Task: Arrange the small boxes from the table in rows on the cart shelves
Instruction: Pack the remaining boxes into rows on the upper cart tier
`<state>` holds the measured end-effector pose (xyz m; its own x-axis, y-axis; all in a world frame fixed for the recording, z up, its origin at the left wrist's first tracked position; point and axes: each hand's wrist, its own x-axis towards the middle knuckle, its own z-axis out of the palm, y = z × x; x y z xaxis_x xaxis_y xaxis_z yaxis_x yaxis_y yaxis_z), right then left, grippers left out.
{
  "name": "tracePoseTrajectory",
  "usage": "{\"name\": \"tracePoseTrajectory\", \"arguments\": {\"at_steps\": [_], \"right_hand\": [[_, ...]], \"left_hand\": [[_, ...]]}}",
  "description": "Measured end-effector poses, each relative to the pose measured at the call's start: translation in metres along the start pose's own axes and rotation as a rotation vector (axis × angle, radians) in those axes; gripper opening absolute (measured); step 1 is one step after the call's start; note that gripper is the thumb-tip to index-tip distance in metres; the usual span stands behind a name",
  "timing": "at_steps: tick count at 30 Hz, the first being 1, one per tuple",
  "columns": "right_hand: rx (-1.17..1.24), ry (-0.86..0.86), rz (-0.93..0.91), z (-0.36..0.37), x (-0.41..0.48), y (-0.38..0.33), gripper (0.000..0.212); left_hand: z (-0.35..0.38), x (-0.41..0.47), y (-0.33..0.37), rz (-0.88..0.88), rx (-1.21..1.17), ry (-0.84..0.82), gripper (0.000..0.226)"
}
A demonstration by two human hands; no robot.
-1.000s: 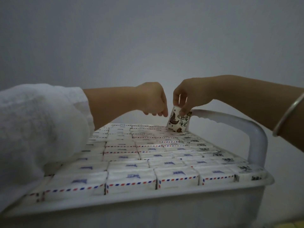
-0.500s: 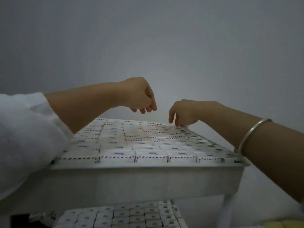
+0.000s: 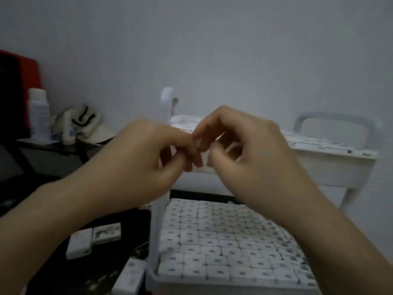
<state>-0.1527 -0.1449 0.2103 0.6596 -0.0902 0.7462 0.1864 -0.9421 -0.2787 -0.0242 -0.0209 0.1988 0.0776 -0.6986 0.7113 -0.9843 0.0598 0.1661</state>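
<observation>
**Fingers.** Left fingertips (image 3: 191, 155) and right fingertips (image 3: 203, 136) are curled inward and meet mid-air. Motion blur hides whether they pinch anything; a pale patch between them may be only the cart behind.

**Hands.** The left hand (image 3: 142, 160) and right hand (image 3: 253, 154) are raised in front of the cart, above the shelves and touching neither.

**Stock on cart.** The top shelf (image 3: 323, 169) carries boxes (image 3: 308, 143) to its rim. The lower shelf (image 3: 191, 283) holds packed rows of boxes (image 3: 223, 237) lying flat, printed faces up, long axes running left to right.

**Stock remaining.** 3 loose boxes (image 3: 93, 238) lie flat on the dark table (image 3: 53, 279) left of the cart. The long axis of 1 runs across the view, and those of the other 2 run roughly away from the viewer.

**Step.** Judged to be between placements, with both shelves near full. The next move calls for a reach down-left to a loose box. The box then needs turning so its long axis matches the rows, and an open slot must be found.
</observation>
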Motion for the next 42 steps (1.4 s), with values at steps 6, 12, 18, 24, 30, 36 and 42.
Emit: {"name": "tracePoseTrajectory", "arguments": {"at_steps": [6, 12, 18, 24, 30, 36, 42], "right_hand": [[0.119, -0.277, 0.235, 0.141, -0.049, -0.004, 0.029], [-0.058, -0.456, 0.386, 0.271, -0.043, 0.028, 0.062], [-0.397, -0.405, 0.696, 0.352, 0.044, 0.095, 0.058], [-0.680, -0.507, 0.673, 0.388, 0.061, 0.162, 0.060], [-0.640, -0.689, 0.940, 0.396, 0.058, 0.189, 0.070], [-0.528, -0.754, 0.712, 0.412, 0.043, 0.129, 0.067], [-0.468, -0.794, 0.575, 0.388, -0.006, 0.065, 0.068]], "left_hand": [[0.024, -0.131, -0.106, -0.473, 0.008, -0.066, 0.035], [0.080, -0.204, -0.199, -0.712, 0.087, -0.103, 0.020], [0.123, -0.188, -0.237, -0.627, 0.133, -0.141, 0.042], [0.141, -0.200, -0.259, -0.630, 0.203, -0.230, 0.061], [0.128, -0.201, -0.269, -0.681, 0.224, -0.219, 0.054], [0.104, -0.225, -0.271, -0.820, 0.236, -0.238, 0.064], [0.074, -0.252, -0.260, -0.872, 0.270, -0.225, 0.051]]}}
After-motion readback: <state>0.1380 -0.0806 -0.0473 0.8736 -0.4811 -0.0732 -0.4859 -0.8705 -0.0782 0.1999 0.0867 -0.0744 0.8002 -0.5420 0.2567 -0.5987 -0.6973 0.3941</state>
